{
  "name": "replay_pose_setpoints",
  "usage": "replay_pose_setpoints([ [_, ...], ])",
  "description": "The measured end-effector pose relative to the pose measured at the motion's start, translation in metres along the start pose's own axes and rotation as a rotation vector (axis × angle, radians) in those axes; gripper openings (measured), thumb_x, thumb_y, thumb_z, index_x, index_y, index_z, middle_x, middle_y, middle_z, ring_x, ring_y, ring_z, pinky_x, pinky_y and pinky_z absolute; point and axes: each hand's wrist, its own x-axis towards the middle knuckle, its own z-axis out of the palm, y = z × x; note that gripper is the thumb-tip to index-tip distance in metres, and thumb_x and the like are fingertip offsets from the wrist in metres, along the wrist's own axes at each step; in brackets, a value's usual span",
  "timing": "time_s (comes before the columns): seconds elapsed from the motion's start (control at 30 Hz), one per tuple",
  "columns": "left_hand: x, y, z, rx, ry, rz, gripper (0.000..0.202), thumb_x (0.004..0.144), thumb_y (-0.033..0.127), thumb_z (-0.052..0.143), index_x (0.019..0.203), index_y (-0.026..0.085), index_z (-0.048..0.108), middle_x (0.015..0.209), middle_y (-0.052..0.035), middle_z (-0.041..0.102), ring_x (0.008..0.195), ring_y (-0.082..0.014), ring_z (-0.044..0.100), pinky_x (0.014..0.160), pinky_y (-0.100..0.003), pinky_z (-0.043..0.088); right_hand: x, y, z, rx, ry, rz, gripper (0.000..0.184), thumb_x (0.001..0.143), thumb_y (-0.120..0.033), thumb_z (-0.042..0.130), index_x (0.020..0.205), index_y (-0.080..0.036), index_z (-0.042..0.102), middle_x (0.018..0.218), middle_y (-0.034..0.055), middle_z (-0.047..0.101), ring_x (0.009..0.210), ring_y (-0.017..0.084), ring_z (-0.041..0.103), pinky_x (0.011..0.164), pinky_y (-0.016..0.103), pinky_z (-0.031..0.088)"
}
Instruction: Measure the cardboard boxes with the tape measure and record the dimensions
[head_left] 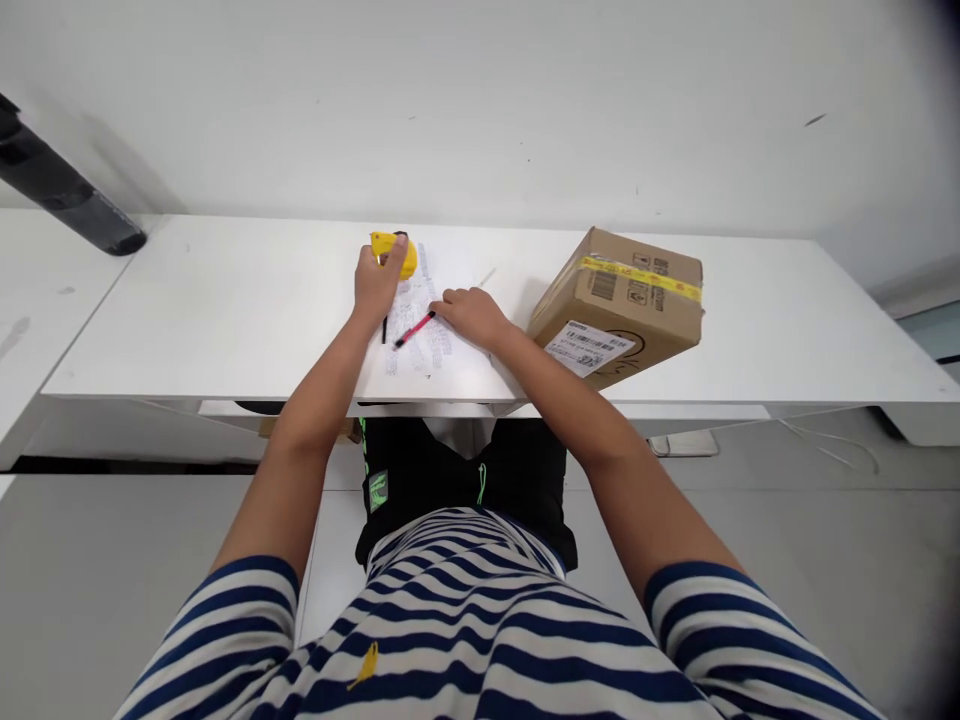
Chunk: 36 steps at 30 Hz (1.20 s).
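Bright, diffuse light; soft shadow on wall [480, 120]; right corners dark, blurred.

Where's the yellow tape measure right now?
In the head view, left of centre: the yellow tape measure is in the left hand, by the far end of the marked paper.

Arms [306, 430] forward, left fingers [365, 262] curled, right fingers [451, 297] bent.

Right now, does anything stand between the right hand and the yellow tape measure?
Nothing visible stands in that gap; the written-on paper lies flat beneath it. The red tool by the right hand lies off that path, nearer the front edge of the white table. The left hand grips the yellow tape measure.
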Motion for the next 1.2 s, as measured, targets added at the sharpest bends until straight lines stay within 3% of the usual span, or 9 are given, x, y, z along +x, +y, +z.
replay_pose_setpoints([
  [0.13, -0.001, -0.008, 0.021, 0.144, 0.058, -0.025, 0.054, 0.084, 0.071, 0.072, 0.095, 0.025, 0.047, 0.093, -0.0068, 0.066, 0.089, -0.0233, 0.063, 0.078, -0.036, 0.043, -0.039, -0.009, 0.016, 0.235, 0.205, -0.005, 0.043, 0.108, -0.026, 0.034, 0.136, -0.013, 0.064, 0.107, 0.016, 0.077, 0.092, 0.024, 0.066, 0.082, 0.036, 0.042],
  [0.23, -0.007, -0.01, 0.026, 0.204, -0.027, 0.016, 0.053, 0.08, 0.064, 0.08, 0.101, 0.025, 0.052, 0.092, -0.007, 0.066, 0.093, -0.0261, 0.064, 0.08, -0.036, 0.043, -0.063, -0.015, 0.025, 0.633, 0.315, 0.035, 0.049, 0.102, -0.059, 0.05, 0.124, -0.018, 0.065, 0.09, 0.006, 0.074, 0.075, 0.019, 0.062, 0.076, 0.032, 0.046],
  [0.33, -0.012, -0.009, 0.027, 0.221, -0.119, 0.039, 0.055, 0.075, 0.056, 0.085, 0.108, 0.023, 0.055, 0.096, -0.0074, 0.066, 0.101, -0.0286, 0.065, 0.084, -0.037, 0.045, -0.07, -0.019, 0.027, 0.993, 0.306, 0.05, 0.066, 0.095, -0.082, 0.042, 0.098, -0.021, 0.069, 0.077, 0.0013, 0.067, 0.069, 0.016, 0.058, 0.072, 0.031, 0.047],
  [0.43, -0.013, -0.007, 0.028, 0.246, -0.162, 0.037, 0.057, 0.075, 0.055, 0.086, 0.111, 0.022, 0.056, 0.097, -0.0081, 0.067, 0.105, -0.03, 0.065, 0.084, -0.036, 0.046, -0.067, -0.02, 0.023, 1.216, 0.274, 0.161, 0.069, 0.099, -0.081, 0.035, 0.095, -0.022, 0.071, 0.067, -0.0018, 0.059, 0.064, 0.015, 0.053, 0.068, 0.031, 0.046],
  [0.5, -0.013, -0.007, 0.03, 0.251, -0.163, 0.039, 0.056, 0.075, 0.055, 0.085, 0.111, 0.022, 0.056, 0.098, -0.0088, 0.068, 0.105, -0.0299, 0.065, 0.084, -0.036, 0.046, -0.064, -0.021, 0.02, 1.244, 0.272, 0.254, 0.062, 0.096, -0.079, 0.046, 0.091, -0.022, 0.071, 0.063, -0.003, 0.058, 0.062, 0.015, 0.052, 0.066, 0.03, 0.045],
  [0.57, -0.013, -0.008, 0.031, 0.258, -0.16, 0.041, 0.055, 0.077, 0.054, 0.084, 0.112, 0.022, 0.056, 0.099, -0.0092, 0.068, 0.104, -0.0296, 0.065, 0.083, -0.036, 0.045, -0.063, -0.023, 0.018, 1.209, 0.279, 0.313, 0.058, 0.092, -0.076, 0.056, 0.075, -0.022, 0.067, 0.062, -0.0015, 0.06, 0.062, 0.015, 0.055, 0.065, 0.031, 0.046],
  [0.67, -0.012, -0.01, 0.032, 0.289, -0.151, 0.049, 0.051, 0.078, 0.053, 0.082, 0.111, 0.023, 0.056, 0.1, -0.0085, 0.069, 0.103, -0.029, 0.065, 0.084, -0.037, 0.045, -0.064, -0.026, 0.018, 1.156, 0.294, 0.359, 0.057, 0.09, -0.072, 0.061, 0.061, -0.023, 0.06, 0.06, 0.0002, 0.062, 0.063, 0.016, 0.058, 0.062, 0.031, 0.045],
  [0.9, -0.01, -0.014, 0.033, 0.295, -0.151, 0.072, 0.049, 0.08, 0.058, 0.082, 0.105, 0.025, 0.055, 0.101, -0.007, 0.071, 0.102, -0.0277, 0.065, 0.081, -0.035, 0.044, -0.063, -0.026, 0.021, 1.126, 0.252, 0.319, 0.052, 0.091, -0.062, 0.062, 0.058, -0.023, 0.061, 0.068, 0.0029, 0.074, 0.072, 0.02, 0.071, 0.066, 0.034, 0.05],
  [1.2, -0.01, -0.015, 0.034, 0.28, -0.164, 0.065, 0.05, 0.081, 0.059, 0.082, 0.104, 0.025, 0.052, 0.099, -0.007, 0.068, 0.103, -0.0283, 0.063, 0.081, -0.037, 0.044, -0.063, -0.026, 0.021, 1.111, 0.239, 0.315, 0.048, 0.092, -0.055, 0.061, 0.057, -0.023, 0.058, 0.064, 0.0024, 0.069, 0.068, 0.019, 0.067, 0.064, 0.034, 0.048],
])
